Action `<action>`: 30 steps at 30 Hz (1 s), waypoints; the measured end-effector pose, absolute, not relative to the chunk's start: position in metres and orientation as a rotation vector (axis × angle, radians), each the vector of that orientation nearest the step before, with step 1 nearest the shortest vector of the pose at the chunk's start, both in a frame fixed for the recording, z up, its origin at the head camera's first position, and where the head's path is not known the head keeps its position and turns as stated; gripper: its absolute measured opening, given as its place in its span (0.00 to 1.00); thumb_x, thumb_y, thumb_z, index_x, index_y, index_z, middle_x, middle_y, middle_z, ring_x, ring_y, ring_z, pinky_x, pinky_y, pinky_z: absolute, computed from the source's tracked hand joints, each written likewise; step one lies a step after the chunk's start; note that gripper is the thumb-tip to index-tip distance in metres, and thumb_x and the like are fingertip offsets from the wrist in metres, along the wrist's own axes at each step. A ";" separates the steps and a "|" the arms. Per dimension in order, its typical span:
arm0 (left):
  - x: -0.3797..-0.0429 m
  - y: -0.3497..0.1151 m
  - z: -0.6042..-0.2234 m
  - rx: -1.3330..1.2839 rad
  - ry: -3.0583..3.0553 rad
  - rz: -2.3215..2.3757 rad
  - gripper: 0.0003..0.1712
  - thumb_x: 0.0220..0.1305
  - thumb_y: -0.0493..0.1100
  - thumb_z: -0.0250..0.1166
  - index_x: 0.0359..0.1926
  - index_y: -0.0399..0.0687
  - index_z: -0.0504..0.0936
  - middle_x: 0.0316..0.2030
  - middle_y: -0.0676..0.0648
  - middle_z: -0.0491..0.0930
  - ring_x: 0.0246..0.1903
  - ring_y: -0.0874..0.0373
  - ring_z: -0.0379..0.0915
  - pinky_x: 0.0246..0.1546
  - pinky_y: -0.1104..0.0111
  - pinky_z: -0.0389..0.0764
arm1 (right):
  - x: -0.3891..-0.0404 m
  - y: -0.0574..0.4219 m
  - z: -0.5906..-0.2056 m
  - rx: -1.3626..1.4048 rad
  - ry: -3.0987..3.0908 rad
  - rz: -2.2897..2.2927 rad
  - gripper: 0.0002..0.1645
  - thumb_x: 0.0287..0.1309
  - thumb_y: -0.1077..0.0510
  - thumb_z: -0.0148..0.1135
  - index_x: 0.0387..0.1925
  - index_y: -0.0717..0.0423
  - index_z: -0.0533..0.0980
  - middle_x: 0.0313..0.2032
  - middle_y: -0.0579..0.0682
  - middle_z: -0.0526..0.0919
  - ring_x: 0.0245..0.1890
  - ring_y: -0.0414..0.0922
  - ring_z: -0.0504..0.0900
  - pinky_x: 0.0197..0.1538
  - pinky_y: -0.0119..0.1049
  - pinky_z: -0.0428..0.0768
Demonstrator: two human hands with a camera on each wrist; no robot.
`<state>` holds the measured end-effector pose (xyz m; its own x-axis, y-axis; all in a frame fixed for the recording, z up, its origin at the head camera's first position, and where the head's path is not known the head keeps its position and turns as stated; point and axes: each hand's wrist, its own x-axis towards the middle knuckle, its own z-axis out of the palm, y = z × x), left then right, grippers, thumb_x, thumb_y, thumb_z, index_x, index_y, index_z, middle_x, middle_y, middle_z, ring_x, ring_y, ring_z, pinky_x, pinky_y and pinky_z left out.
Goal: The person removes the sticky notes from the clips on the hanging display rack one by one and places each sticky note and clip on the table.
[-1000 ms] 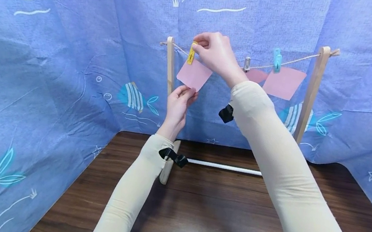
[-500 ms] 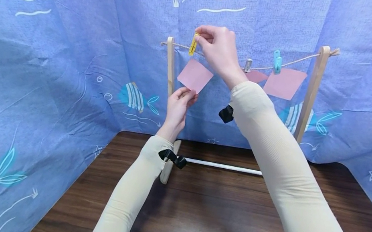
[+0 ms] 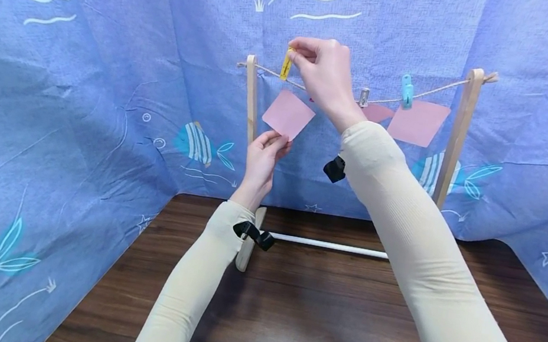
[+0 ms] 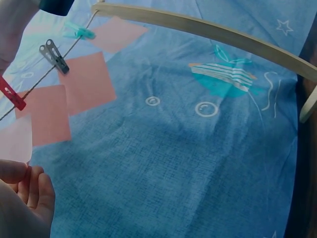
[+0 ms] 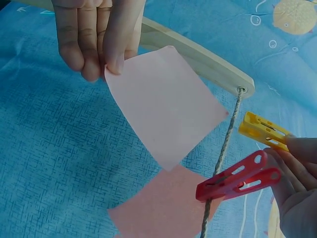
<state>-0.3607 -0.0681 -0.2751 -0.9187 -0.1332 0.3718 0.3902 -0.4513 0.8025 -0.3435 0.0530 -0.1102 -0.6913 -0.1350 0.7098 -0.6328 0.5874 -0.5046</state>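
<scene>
My left hand pinches the bottom corner of a square pink sheet of paper, which stands up from the fingertips just below the twine. Higher up, my right hand holds a yellow clothespin by its upper end. In the right wrist view the yellow clothespin sits to one side of the twine, apart from the paper. Close by, a red clothespin grips the twine over another pink sheet; in the head view my right hand mostly hides it.
Two wooden posts carry the twine. A grey metal clip and a light-blue clothespin hold further pink sheets. A white rod runs low between the stand's feet, on a dark wooden table.
My right hand has lifted the yellow clothespin up off the paper's top corner. My left hand has brought the sheet slightly down and right, leaving a gap between them.
</scene>
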 end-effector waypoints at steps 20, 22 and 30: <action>-0.358 -0.073 -0.279 -0.393 -1.449 -2.341 0.07 0.67 0.26 0.62 0.36 0.41 0.81 0.28 0.49 0.82 0.33 0.57 0.83 0.53 0.52 0.81 | -0.337 0.069 -0.119 0.779 -2.209 0.991 0.26 0.72 0.52 0.60 0.66 0.57 0.74 0.55 0.53 0.83 0.57 0.43 0.82 0.60 0.33 0.78; -0.357 -0.075 -0.279 -0.391 -1.463 -2.331 0.07 0.67 0.26 0.62 0.37 0.40 0.81 0.29 0.49 0.82 0.32 0.58 0.83 0.53 0.53 0.81 | -0.336 0.070 -0.121 0.787 -2.204 0.993 0.26 0.72 0.52 0.60 0.66 0.57 0.74 0.55 0.53 0.83 0.57 0.43 0.82 0.59 0.33 0.78; -0.348 -0.091 -0.274 -0.402 -1.520 -2.249 0.05 0.68 0.27 0.61 0.44 0.33 0.81 0.31 0.49 0.81 0.34 0.59 0.83 0.51 0.58 0.83 | -0.320 0.084 -0.122 0.809 -2.152 1.054 0.25 0.71 0.52 0.61 0.65 0.55 0.76 0.53 0.52 0.84 0.54 0.42 0.84 0.58 0.30 0.78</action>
<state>-0.3477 -0.0910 -0.2736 -0.8806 -0.1615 0.4455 0.4736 -0.3323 0.8157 -0.3203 0.0838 -0.1218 -0.6319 -0.2549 0.7319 -0.7345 0.4985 -0.4605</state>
